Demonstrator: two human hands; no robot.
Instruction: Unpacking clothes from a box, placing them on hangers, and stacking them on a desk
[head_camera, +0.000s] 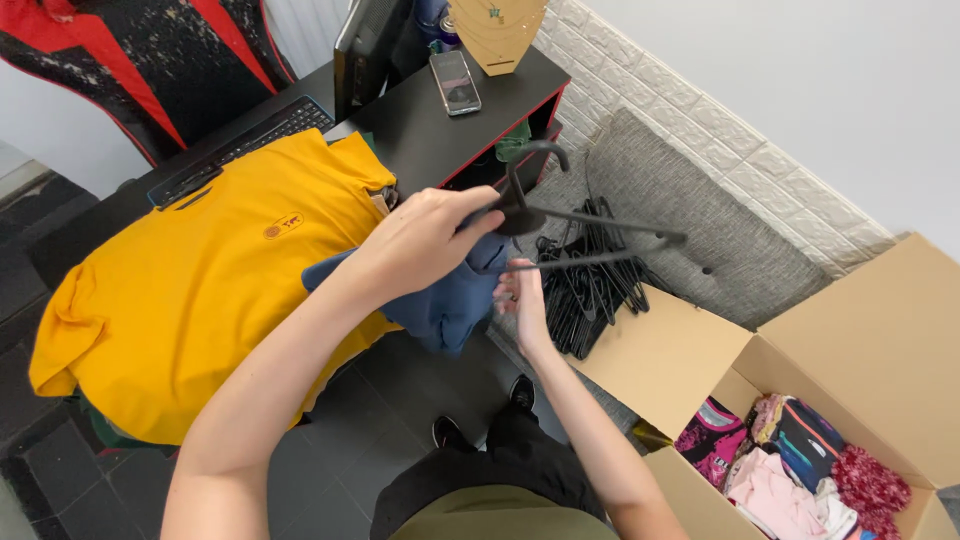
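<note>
My left hand (425, 240) grips the neck of a black hanger (590, 222), just below its hook, holding it out level in front of me. A blue garment (450, 298) hangs from under that hand. My right hand (522, 290) pinches the hanger's lower bar beside the blue cloth. A yellow shirt (190, 290) lies spread over the desk edge to the left.
A pile of black hangers (590, 290) lies on a grey mat (690, 200). An open cardboard box (860, 340) of folded clothes stands at the right. The black desk (420, 120) carries a phone (455, 82), keyboard (250, 140) and monitor. A white brick wall runs behind.
</note>
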